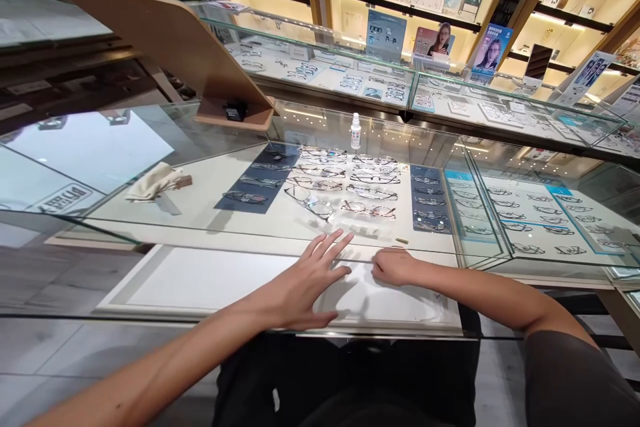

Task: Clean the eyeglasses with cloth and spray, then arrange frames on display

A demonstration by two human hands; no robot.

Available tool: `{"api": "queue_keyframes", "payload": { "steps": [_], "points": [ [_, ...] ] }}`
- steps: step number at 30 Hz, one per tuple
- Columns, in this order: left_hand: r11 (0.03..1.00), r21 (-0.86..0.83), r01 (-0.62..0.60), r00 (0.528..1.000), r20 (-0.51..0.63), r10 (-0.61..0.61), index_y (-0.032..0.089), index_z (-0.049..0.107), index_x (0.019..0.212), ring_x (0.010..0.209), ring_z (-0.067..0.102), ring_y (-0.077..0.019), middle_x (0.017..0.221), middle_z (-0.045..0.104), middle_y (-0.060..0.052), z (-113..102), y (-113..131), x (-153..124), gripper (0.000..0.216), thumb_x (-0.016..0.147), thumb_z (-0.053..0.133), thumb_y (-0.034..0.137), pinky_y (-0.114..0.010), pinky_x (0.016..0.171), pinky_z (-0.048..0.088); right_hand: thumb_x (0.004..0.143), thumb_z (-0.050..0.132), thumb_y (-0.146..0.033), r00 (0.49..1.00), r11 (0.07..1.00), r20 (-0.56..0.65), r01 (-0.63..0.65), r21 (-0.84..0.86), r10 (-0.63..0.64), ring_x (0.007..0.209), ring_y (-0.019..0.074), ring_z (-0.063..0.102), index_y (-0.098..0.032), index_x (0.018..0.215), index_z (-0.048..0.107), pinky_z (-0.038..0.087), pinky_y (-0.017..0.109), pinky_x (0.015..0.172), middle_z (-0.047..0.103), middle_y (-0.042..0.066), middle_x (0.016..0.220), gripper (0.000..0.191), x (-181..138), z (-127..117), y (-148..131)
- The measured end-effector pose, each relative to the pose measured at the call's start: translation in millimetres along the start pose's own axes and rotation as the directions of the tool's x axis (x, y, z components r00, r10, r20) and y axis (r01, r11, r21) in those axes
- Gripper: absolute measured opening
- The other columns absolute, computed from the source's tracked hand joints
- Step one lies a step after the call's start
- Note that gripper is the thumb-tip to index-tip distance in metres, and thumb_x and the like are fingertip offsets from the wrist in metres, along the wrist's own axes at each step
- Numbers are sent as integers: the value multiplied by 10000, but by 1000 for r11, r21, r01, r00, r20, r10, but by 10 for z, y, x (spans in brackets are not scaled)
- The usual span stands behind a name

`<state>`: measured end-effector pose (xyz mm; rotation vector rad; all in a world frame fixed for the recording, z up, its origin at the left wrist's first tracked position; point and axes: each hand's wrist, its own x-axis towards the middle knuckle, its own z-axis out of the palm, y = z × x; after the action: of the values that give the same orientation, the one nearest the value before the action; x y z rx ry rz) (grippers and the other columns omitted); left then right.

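Observation:
My left hand [310, 280] is spread open over the front edge of the glass display counter [190, 227], fingers pointing toward the eyeglasses. No object shows in it. To its right, my right hand [393, 267] is closed, knuckles up, near the same edge. Its palm side is hidden, so I cannot make out what it holds, if anything. A pair of eyeglasses [311, 204] with open temples lies just beyond my left fingers. Close to my right hand is a small yellowish strip [401, 241]. A white drawer or tray [195, 280] extends beneath both hands.
A small white bottle [355, 132] stands toward the back of the counter. At the left lie a beige cloth [150, 183] and a brown block [183, 181]. Behind it leans a tall brown-backed stand [165, 33]. More glass cases [550, 213] hold rows of eyeglasses.

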<state>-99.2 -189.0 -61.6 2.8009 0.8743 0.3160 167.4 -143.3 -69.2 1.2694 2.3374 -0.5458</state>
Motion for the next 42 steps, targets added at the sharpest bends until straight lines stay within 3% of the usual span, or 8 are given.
{"api": "queue_keyframes", "payload": {
  "steps": [3, 6, 10, 14, 28, 34, 38, 42],
  "points": [
    [999, 5, -36, 999, -5, 36, 185, 706, 1355, 1674, 261, -529, 1821, 253, -245, -40, 8, 38, 587, 854, 842, 462, -742, 1331, 261, 1047, 535, -274, 956, 988, 291, 82, -133, -41, 920, 308, 792, -147, 1099, 836, 541, 359, 712, 827, 167, 1037, 331, -400, -142, -232],
    [997, 16, -74, 997, -4, 74, 179, 713, 1330, 1665, 286, -522, 1801, 302, -252, -34, -7, 59, 566, 863, 836, 475, -756, 1336, 225, 1048, 586, -300, 941, 966, 332, 141, -215, -64, 924, 326, 793, -169, 1087, 850, 545, 375, 741, 823, 174, 997, 297, -744, -490, -340],
    [994, 41, -100, 995, -5, 101, 178, 716, 1318, 1648, 327, -503, 1769, 366, -255, -16, -16, 84, 542, 884, 816, 488, -760, 1339, 206, 1109, 552, -383, 998, 994, -64, -3, -111, -4, 946, 295, 754, -239, 1064, 850, 538, 375, 820, 815, 115, 1047, 334, -823, -1093, -228],
    [995, 50, -85, 996, 2, 85, 158, 731, 1277, 1647, 326, -502, 1756, 381, -272, -18, -22, 117, 554, 875, 819, 529, -758, 1346, 186, 1049, 708, -399, 907, 992, -418, -96, -86, 52, 1279, 345, 623, -249, 1168, 839, 476, 431, 1078, 744, 83, 1343, 232, -404, -1419, -5],
    [991, 79, -108, 994, -22, 110, 143, 730, 1201, 1656, 304, -494, 1721, 423, -282, 45, -96, 194, 526, 925, 752, 591, -740, 1343, 205, 971, 573, -96, 876, 954, -432, -284, -99, 216, 1231, 322, 679, -132, 1122, 859, 487, 377, 1085, 797, 145, 1263, 325, 201, -1366, 68],
    [987, 128, -94, 988, -113, 109, 176, 712, 1090, 1559, 429, -464, 1603, 539, -242, 38, -104, 168, 401, 942, 738, 548, -682, 1276, 351, 1001, 685, -151, 899, 988, -416, -93, 127, 138, 1067, 236, 735, -166, 1077, 838, 488, 283, 861, 821, 79, 1175, 173, -359, -1403, -43],
    [984, 155, 91, 959, -280, -45, 188, 638, 912, 1148, 632, -361, 1156, 654, -181, 35, -134, 135, 212, 991, 640, 385, -532, 990, 547, 924, 759, -139, 988, 979, -155, 15, 203, 17, 948, 223, 737, -213, 988, 837, 455, 277, 761, 826, 30, 1037, 124, -987, -1274, -215],
    [962, 160, 219, 911, -387, -143, 183, 638, 985, 1150, 589, -381, 1198, 613, -200, 64, -115, 111, 256, 928, 681, 429, -565, 986, 543, 901, 751, -117, 999, 984, -27, -19, 179, 24, 1003, 248, 750, -219, 953, 838, 477, 286, 790, 825, 55, 1054, 144, -1191, -858, -269]
  ]
}}
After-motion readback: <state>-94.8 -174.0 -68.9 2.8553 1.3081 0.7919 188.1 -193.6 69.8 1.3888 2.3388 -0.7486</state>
